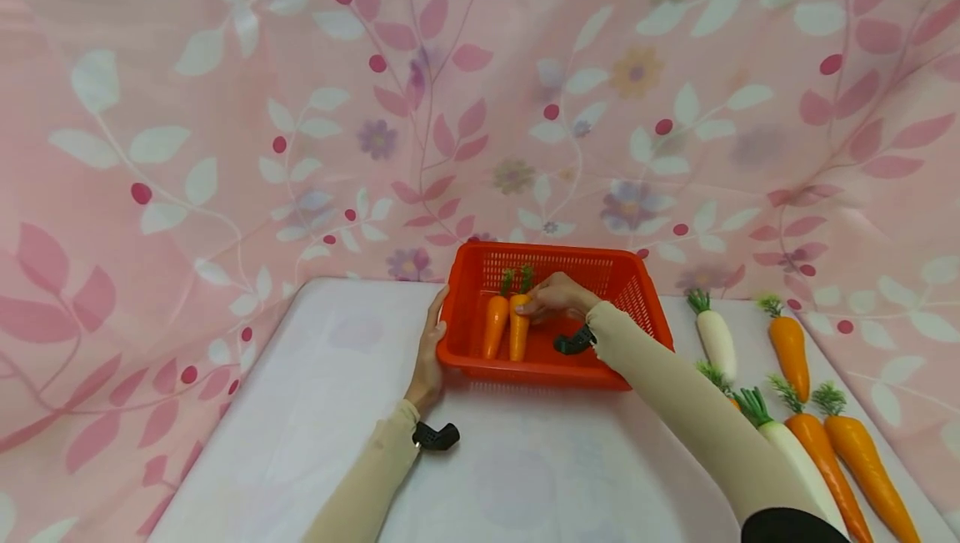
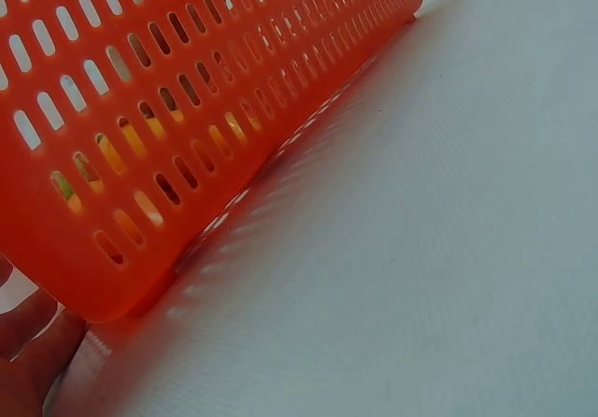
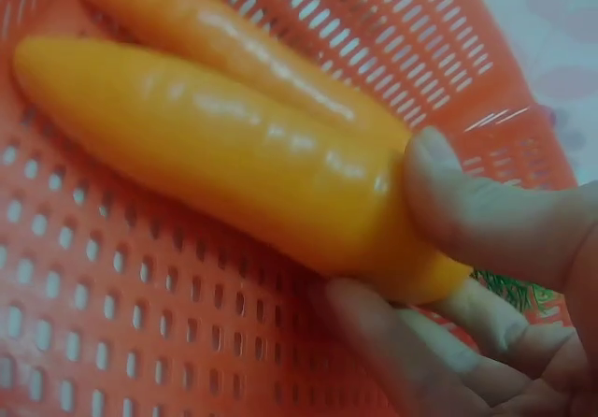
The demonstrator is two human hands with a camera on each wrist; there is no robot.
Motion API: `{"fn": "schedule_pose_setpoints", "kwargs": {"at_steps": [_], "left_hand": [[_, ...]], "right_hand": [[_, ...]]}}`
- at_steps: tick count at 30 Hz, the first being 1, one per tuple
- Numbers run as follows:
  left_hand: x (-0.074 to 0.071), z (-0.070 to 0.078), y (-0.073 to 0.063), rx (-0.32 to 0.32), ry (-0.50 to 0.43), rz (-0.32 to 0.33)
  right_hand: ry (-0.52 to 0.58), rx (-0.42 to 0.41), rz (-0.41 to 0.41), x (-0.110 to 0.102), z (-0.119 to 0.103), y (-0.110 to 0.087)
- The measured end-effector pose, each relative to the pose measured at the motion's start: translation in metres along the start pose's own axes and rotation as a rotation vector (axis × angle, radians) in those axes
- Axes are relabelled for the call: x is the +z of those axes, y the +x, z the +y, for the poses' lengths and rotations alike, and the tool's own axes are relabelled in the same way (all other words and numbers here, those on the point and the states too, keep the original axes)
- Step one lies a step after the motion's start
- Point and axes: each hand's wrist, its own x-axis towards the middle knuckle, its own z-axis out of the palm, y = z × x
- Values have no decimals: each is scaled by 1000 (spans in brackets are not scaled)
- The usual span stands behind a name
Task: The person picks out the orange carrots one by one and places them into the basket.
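Note:
A red plastic basket [image 1: 525, 373] with slotted walls stands on the table. Inside, toward its left end, two orange carrots with green tops lie side by side. My right hand [image 1: 558, 297] reaches into the basket and pinches the right-hand carrot [image 1: 518, 334] near its leafy end, thumb on one side and fingers on the other. Just left of it is the other carrot [image 1: 494, 328]. My left hand [image 1: 429, 355] rests against the outside of the basket's left wall, fingers extended along it. In the left wrist view its fingers [image 2: 37, 342] touch the basket's lower corner.
To the right of the basket lie white radishes [image 1: 717, 343] and several more carrots [image 1: 790, 355], some partly covered by my right sleeve. A pink floral cloth [image 1: 480, 109] hangs behind the white-covered table [image 1: 510, 476].

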Motion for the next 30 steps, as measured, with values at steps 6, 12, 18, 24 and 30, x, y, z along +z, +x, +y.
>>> {"fn": "schedule_pose_setpoints", "kwargs": {"at_steps": [6, 12, 18, 24, 30], "left_hand": [[0, 1, 1, 8, 25, -5], [0, 1, 1, 18, 32, 1], [2, 2, 0, 15, 32, -2], [0, 8, 1, 2, 36, -10], [-3, 11, 2, -2, 52, -45]], "right_hand": [[-110, -25, 78, 5, -1, 7], [-250, -92, 143, 11, -2, 18], [-269, -131, 113, 13, -3, 19], [-330, -143, 92, 10, -1, 24], [-378, -159, 72, 7, 3, 28]]}}
